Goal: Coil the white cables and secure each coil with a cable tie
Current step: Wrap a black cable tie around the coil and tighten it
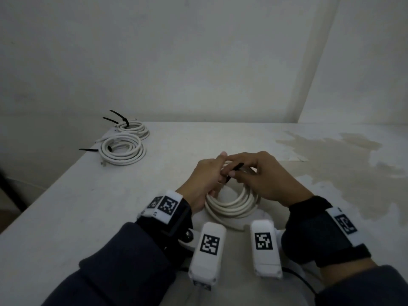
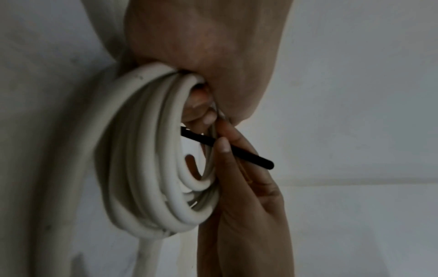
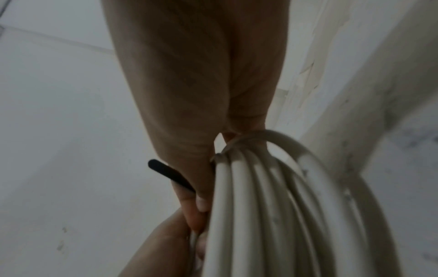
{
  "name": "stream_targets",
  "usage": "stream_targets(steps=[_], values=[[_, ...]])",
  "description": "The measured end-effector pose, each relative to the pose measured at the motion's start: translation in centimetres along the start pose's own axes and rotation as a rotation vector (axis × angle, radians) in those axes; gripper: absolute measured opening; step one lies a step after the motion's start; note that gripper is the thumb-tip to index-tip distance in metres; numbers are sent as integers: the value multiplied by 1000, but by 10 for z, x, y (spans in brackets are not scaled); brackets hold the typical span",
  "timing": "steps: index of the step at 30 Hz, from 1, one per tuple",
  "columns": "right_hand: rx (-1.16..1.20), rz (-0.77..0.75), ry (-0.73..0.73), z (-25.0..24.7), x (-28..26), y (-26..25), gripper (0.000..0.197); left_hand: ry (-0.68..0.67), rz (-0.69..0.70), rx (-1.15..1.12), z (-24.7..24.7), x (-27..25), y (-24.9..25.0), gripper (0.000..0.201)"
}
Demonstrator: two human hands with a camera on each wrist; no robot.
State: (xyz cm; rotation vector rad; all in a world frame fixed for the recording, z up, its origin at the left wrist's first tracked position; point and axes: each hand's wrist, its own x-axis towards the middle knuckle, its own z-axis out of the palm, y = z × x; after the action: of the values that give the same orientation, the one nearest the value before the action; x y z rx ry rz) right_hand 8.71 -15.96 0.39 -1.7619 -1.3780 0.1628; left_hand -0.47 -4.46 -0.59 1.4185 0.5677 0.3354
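A white cable coil stands tilted on the table, its top lifted between both hands. My left hand grips the coil's top left, fingers curled through the loops. My right hand meets it from the right and pinches a black cable tie against the bundle. In the left wrist view the cable tie pokes out past the right hand's fingertips, beside the coil. The right wrist view shows the tie's free end sticking out left of the strands. The tie's head is hidden.
Two tied white coils, one nearer and one behind it, lie at the back left near the table's left edge, black tie tails sticking out. A wall stands behind the table. Stained patches mark the tabletop at the right.
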Motion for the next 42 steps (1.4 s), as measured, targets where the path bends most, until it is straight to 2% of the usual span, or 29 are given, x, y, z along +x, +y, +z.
stream_targets(steps=[3,6,9,14,20,25,30,42], values=[[-34,11,28,-1,-1,1,27,71,-18,35,-1,3,-3,43],[-72,-59,80,-2,-1,2,24,128,-28,39,-2,5,-6,38],[-12,-110,101,-1,0,-3,18,155,-18,31,-2,4,-6,37],[122,-66,86,-1,0,-6,25,111,37,-26,-3,3,-5,28],[412,68,200,-4,-3,-18,12,44,127,-32,-4,0,-5,24],[466,172,269,0,0,-22,19,31,206,5,-3,-1,-4,21],[526,243,255,-1,-1,-23,31,17,306,41,-1,-6,-1,22],[511,256,252,-5,-3,-31,24,-47,386,57,0,-14,5,20]])
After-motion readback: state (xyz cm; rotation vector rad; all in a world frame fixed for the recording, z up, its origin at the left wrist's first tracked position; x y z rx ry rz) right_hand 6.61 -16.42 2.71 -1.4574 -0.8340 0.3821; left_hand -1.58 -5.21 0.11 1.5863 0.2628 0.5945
